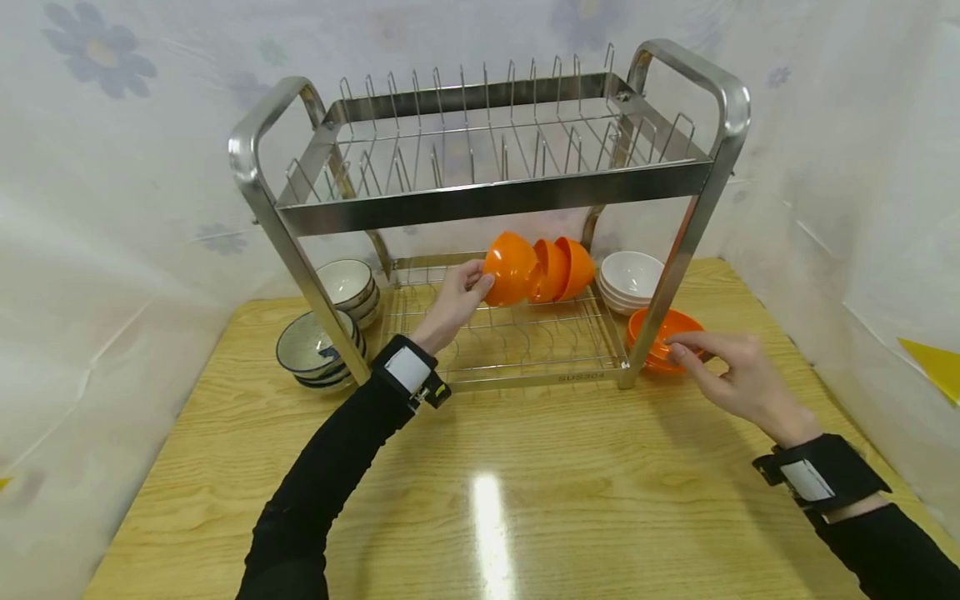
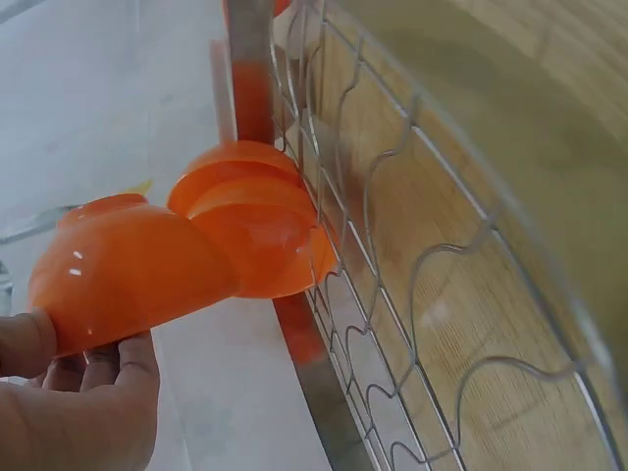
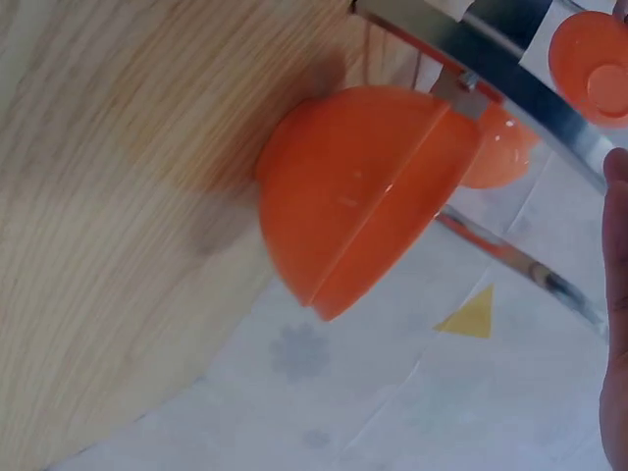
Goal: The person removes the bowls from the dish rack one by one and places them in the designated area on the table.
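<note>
My left hand (image 1: 455,302) pinches the rim of an orange bowl (image 1: 510,271), thumb on one side and fingers on the other. That bowl is tilted on its side above the lower rack (image 1: 517,379). Just right of it, two more orange bowls (image 1: 567,268) stand on edge in the rack wires, and the held one overlaps them in the left wrist view. My right hand (image 1: 731,379) hovers beside nested orange bowls (image 3: 363,186) on the table, fingers loosely bent and holding nothing. In the right wrist view only a strip of that hand shows.
The two-tier metal dish rack (image 1: 495,200) has upright wires on its upper tier. White bowls (image 1: 630,279) are stacked behind its right leg. Patterned bowls (image 1: 315,346) and lighter bowls (image 1: 347,285) stand at the left. Plastic sheeting (image 1: 135,208) surrounds the wooden table (image 1: 570,500).
</note>
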The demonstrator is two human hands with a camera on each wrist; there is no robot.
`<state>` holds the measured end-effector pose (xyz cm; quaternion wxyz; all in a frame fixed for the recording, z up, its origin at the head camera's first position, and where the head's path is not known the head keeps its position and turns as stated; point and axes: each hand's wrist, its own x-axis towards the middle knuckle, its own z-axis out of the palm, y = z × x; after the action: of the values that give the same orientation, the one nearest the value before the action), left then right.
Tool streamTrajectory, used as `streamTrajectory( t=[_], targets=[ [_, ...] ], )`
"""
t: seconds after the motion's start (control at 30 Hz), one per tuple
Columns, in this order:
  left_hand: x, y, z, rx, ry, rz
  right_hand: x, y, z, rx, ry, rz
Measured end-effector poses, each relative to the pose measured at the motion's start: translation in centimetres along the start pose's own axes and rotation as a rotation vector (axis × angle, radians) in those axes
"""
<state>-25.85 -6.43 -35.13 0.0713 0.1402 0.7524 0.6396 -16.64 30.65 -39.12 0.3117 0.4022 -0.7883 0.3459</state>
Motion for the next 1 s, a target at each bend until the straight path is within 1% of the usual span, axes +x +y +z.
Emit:
streamTrajectory(
  t=[0.07,0.13,0.23,0.33,0.43,0.5,0.6,0.7,0.77,0.87,0.93,1.0],
  targets=[
    [-0.5,0.0,-0.1,0.068,-0.029,0.042,0.4,-0.4,0.2,-0.004,-0.009,-0.029],
    [-0.9,0.0,0.0,0.173,-0.051,0.096,0.8,-0.8,0.5,-0.003,-0.027,-0.048],
    [-1.5,0.0,0.2,0.364,-0.095,0.214,1.3,-1.4,0.9,0.015,-0.052,-0.068],
    [-2.2,0.2,0.5,0.5,-0.151,0.341,1.8,-2.0,1.5,0.029,-0.066,-0.096],
    [-3.1,0.6,0.8,0.607,-0.21,0.45,2.2,-2.4,2.2,0.033,-0.037,-0.13],
    [-3.5,0.6,1.0,0.681,-0.248,0.505,2.6,-2.7,2.7,0.024,-0.008,-0.14],
    [-4.0,0.8,1.4,0.844,-0.296,0.571,3.0,-3.1,3.3,0.021,0.019,-0.135],
    [-4.5,1.0,1.8,0.994,-0.329,0.619,3.2,-3.3,3.9,0.023,0.004,-0.123],
    [-4.7,1.1,1.9,1.101,-0.341,0.673,3.4,-3.4,4.2,0.026,-0.001,-0.128],
    [-5.0,1.2,2.0,1.214,-0.359,0.737,3.8,-3.5,4.6,0.018,-0.025,-0.139],
    [-5.1,1.3,2.0,1.26,-0.369,0.774,4.0,-3.6,4.8,-0.002,-0.055,-0.146],
    [-5.2,1.4,2.1,1.288,-0.376,0.797,4.2,-3.6,5.0,-0.019,-0.095,-0.152]
  ],
)
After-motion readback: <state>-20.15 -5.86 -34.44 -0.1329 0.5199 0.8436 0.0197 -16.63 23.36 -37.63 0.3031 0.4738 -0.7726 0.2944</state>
